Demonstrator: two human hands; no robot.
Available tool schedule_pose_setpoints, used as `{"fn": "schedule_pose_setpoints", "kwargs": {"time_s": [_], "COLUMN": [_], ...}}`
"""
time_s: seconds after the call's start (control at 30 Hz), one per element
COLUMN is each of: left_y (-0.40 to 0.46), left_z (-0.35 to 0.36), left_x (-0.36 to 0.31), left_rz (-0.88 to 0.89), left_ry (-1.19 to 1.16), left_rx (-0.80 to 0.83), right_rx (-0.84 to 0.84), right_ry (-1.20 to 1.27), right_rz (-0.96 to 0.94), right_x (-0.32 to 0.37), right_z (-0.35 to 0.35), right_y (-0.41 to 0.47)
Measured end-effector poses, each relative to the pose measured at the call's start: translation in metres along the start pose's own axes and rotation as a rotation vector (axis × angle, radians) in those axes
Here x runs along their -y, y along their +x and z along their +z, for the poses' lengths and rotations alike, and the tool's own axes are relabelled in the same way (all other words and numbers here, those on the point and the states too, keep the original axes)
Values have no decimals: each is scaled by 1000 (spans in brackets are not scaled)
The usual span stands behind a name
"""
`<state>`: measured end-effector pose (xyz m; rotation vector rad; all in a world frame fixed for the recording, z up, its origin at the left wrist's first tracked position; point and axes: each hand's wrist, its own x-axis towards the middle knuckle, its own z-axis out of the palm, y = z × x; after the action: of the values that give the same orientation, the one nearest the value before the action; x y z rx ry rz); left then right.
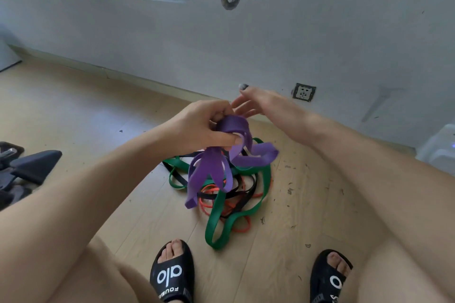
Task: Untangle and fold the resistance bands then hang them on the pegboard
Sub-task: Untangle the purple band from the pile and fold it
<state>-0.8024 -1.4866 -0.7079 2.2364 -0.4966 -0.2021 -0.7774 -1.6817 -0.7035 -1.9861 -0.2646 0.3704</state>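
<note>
Pale wood floor (73, 110) meets grey wall (320, 32) bearing a socket (304, 92).

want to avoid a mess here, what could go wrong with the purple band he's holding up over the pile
The left hand grips the purple band in a bunch while the right hand is open, so its loose loops may knot. Its low end hangs by the green band and orange band, and lifting might drag them along.

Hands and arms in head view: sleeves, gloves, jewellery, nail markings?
Both forearms bare, no sleeves in view. No gloves, watch or rings visible on the left hand or right hand. One right fingertip shows a dark-and-pale painted nail.
</note>
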Motion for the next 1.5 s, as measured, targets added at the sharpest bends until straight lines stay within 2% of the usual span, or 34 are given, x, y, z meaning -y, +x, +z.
{"fn": "schedule_pose_setpoints", "kwargs": {"time_s": [0.1,0.23,0.4,0.47,0.67,0.83,0.93,1.1,1.23,1.3,1.43,1.5], "left_y": [3,1,0,-3,3,4,4,7,6,2,-5,-7], "left_z": [1,-2,-5,-7,-16,-19,-20,-16,-21,-27,-28,-23], "left_x": [-6,-9,-3,1,7,19,19,19,15,10,1,-1], "left_rz": [-16,-17,-40,-58,-45,-20,-17,-44,9,27,77,77], "left_ry": [24,33,-112,-200,-62,-19,-61,-42,-16,-77,-108,-80], "left_rx": [-47,-25,190,225,49,168,187,146,67,23,26,5], "right_rx": [25,-84,-158,-181,-247,-239,-244,-262,-290,-309,-214,-123], "right_ry": [-3,-136,163,286,301,285,344,465,487,393,-110,-136], "right_rz": [-83,-133,-150,-145,-92,-98,-95,-110,-122,-106,-62,-51], "right_x": [2,4,12,13,12,7,9,13,13,10,-8,-6], "right_z": [21,25,19,13,-6,-15,-16,-18,-22,-28,-25,-13], "right_y": [3,6,4,4,0,-1,-1,1,0,1,0,-4]}}
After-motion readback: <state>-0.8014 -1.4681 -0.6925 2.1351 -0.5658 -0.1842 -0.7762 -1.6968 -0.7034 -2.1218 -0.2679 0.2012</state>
